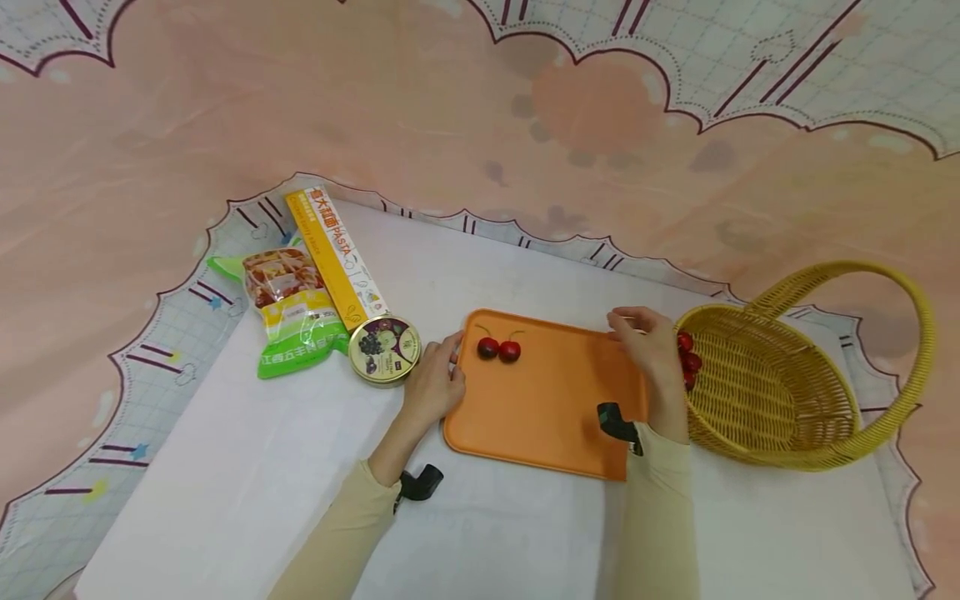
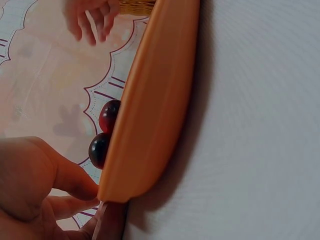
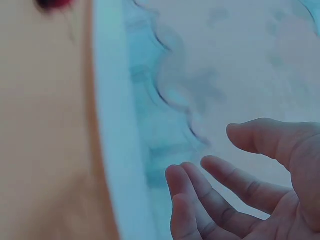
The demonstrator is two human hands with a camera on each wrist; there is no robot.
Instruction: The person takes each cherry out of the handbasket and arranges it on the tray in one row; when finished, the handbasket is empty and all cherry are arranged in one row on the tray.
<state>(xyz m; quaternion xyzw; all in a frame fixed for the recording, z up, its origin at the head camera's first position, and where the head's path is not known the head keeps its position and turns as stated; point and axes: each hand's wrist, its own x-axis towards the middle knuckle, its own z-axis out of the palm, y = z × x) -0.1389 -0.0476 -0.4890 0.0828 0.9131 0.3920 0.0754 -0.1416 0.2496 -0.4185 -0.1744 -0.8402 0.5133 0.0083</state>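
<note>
Head: the left hand (image 1: 433,383) is at the tray (image 1: 555,400), two cherries (image 1: 487,348) on it; the right hand (image 1: 652,342) hovers near the basket (image 1: 750,400) of red fruit (image 1: 690,363).

Left wrist: fingers apparently pinch the rim, likely steadying.

Right wrist: fingers spread, empty; a careful fruit pinch seems next.

Red Chinese characters, 意大利面, and then the word "PASTA" run along the white side of the carton (image 1: 337,257), between nine and ten o'clock from the head view's centre; its yellow side bears smaller, blurred lettering. At nine, the plastic bag (image 1: 296,312) carries Chinese characters too unclear to read, as does the tin's lid (image 1: 385,348) at eight.
</note>
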